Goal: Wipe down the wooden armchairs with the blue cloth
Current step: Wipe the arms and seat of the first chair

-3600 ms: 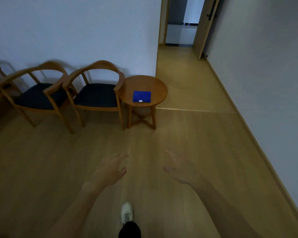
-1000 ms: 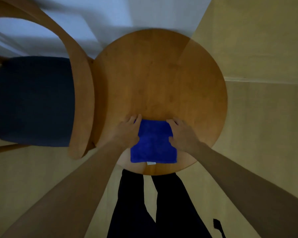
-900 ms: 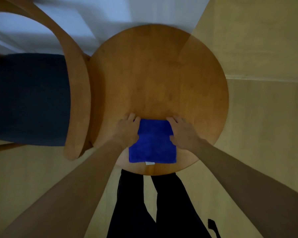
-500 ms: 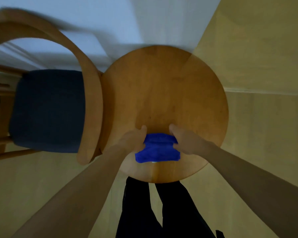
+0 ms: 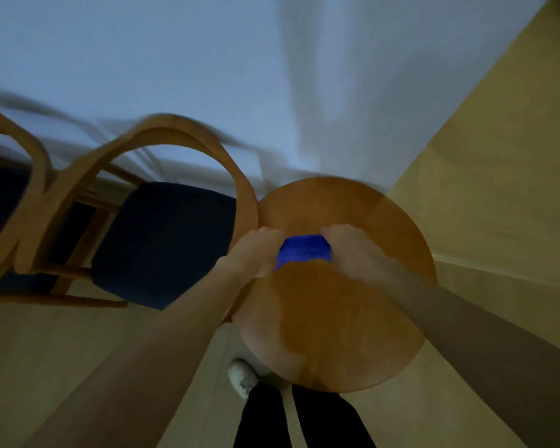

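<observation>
Both the left hand [image 5: 256,250] and right hand [image 5: 353,247] grip the bunched blue cloth [image 5: 304,252] above the round tabletop [image 5: 337,334], the wooden armchairs [image 5: 188,150] not yet wiped.

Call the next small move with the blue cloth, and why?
Probably lift the bunched blue cloth clear of the round wooden side table and swing it left to the nearest wooden armchair. The left hand and right hand grip its two ends, and the chair stands right beside the table, unwiped.
</observation>
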A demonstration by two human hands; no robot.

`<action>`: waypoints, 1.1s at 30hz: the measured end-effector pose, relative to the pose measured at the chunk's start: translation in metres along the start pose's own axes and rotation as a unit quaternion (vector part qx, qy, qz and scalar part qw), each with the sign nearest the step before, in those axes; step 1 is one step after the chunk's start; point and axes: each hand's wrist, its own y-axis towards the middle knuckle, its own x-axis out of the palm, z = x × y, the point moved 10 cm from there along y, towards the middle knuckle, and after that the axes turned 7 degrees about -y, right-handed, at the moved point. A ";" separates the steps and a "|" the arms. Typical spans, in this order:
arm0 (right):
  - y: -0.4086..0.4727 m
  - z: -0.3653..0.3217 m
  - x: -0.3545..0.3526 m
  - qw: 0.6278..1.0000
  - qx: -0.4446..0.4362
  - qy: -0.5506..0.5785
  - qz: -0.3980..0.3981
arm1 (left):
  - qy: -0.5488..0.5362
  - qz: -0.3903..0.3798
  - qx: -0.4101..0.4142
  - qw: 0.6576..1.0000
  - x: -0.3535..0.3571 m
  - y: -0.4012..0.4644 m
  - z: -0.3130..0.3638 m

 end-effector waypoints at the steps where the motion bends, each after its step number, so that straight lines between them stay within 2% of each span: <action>1: -0.001 -0.014 -0.009 1.000 -0.013 -0.019 0.016 | -0.001 0.004 -0.003 1.000 -0.008 -0.010 -0.007; 8: -0.007 -0.129 -0.046 0.984 -0.103 -0.084 0.119 | -0.029 0.050 -0.036 0.998 -0.049 -0.092 -0.078; 15: 0.003 -0.253 -0.077 0.963 -0.201 -0.107 0.142 | -0.046 0.131 -0.089 0.986 -0.091 -0.183 -0.163; 22: 0.029 -0.366 -0.080 0.965 -0.236 -0.094 0.065 | -0.093 0.155 -0.132 0.975 -0.105 -0.274 -0.243; 25: 0.037 -0.400 -0.079 0.962 -0.248 -0.098 0.062 | -0.138 0.163 -0.147 0.966 -0.106 -0.303 -0.276; 28: 0.052 -0.426 -0.079 0.963 -0.249 -0.091 0.047 | -0.193 0.191 -0.139 0.952 -0.113 -0.322 -0.304; 33: 0.084 -0.461 -0.077 0.965 -0.250 -0.077 0.021 | -0.219 0.201 -0.157 0.942 -0.118 -0.322 -0.351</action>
